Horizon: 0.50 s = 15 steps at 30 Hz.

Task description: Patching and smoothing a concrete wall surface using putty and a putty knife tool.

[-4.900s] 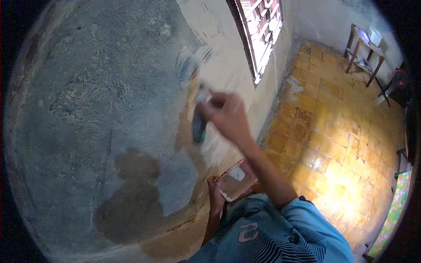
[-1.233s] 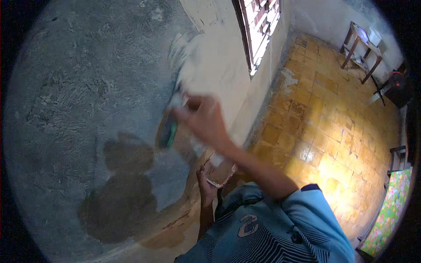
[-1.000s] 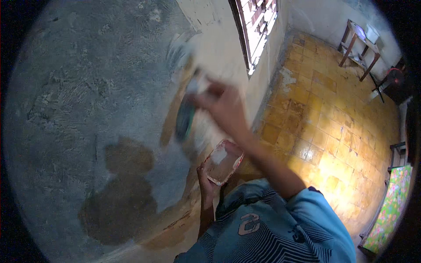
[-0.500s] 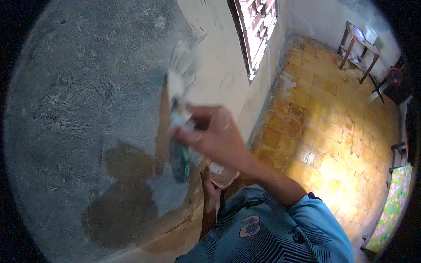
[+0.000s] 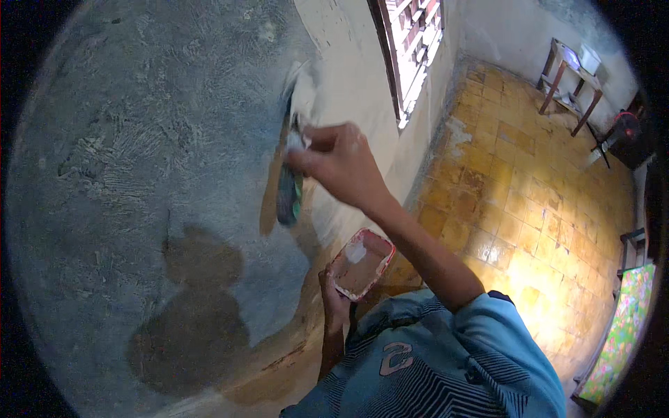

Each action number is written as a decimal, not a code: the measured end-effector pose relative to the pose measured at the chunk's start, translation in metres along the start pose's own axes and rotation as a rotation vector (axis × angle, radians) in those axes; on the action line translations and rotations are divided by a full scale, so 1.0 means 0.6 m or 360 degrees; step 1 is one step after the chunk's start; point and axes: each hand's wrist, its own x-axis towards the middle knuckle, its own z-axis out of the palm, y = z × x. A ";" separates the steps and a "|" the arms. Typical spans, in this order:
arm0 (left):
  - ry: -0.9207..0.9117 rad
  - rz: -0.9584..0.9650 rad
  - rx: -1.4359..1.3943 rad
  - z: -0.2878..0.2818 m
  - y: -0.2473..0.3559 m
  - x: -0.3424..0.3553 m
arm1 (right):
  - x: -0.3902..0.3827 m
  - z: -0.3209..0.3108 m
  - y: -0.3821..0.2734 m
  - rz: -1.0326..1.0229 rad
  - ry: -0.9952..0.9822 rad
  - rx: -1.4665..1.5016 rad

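My right hand (image 5: 338,164) is raised at the wall and pinches a long narrow tool (image 5: 287,198) whose lower part is dark with green. Whether it is a brush or a spreading blade I cannot make out; its upper end is beside fresh white smears (image 5: 305,94) on the wall. Lower down, my left hand (image 5: 336,298) grips a red tub (image 5: 390,252) by its side. White residue coats the tub's rim, and a white patch lies inside against a brownish surface. The wall (image 5: 118,195) is rough grey, with a pale coat towards the window.
A barred window (image 5: 411,59) is set in the wall ahead. Yellow tiles cover the floor (image 5: 502,188) to my right. A small wooden table (image 5: 573,76) stands at the far right, a fan (image 5: 626,127) near it. Flowered cloth (image 5: 617,338) lies at the right edge.
My right hand has moved up along the wall with the tool, uncovering the tub. The tub in my left hand now shows its inside plainly.
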 end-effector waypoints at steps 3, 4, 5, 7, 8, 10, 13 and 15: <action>-0.0051 -0.0373 -0.0588 0.015 0.040 0.002 | -0.066 -0.036 -0.021 0.0180 -0.0370 0.0193; -0.0059 -0.0386 -0.0595 0.027 0.051 0.006 | -0.083 -0.057 -0.007 0.0331 -0.0435 0.0510; -0.0103 -0.0360 -0.0591 0.040 0.064 0.010 | -0.096 -0.080 0.008 0.0484 -0.0503 0.0831; -0.0185 -0.0317 -0.0586 0.064 0.091 0.017 | -0.108 -0.146 0.034 0.0714 -0.0668 0.1178; -0.0219 -0.0297 -0.0582 0.072 0.101 0.018 | -0.119 -0.174 0.059 0.0837 -0.0680 0.1379; -0.0230 -0.0295 -0.0588 0.077 0.095 0.034 | -0.143 -0.213 0.088 0.0992 -0.0695 0.1577; -0.0252 -0.0161 -0.0559 0.085 0.070 0.078 | -0.168 -0.248 0.089 0.1208 -0.0386 0.1265; -0.0335 -0.0029 -0.0425 0.094 0.078 0.102 | -0.181 -0.259 0.082 0.0912 -0.0720 -0.0025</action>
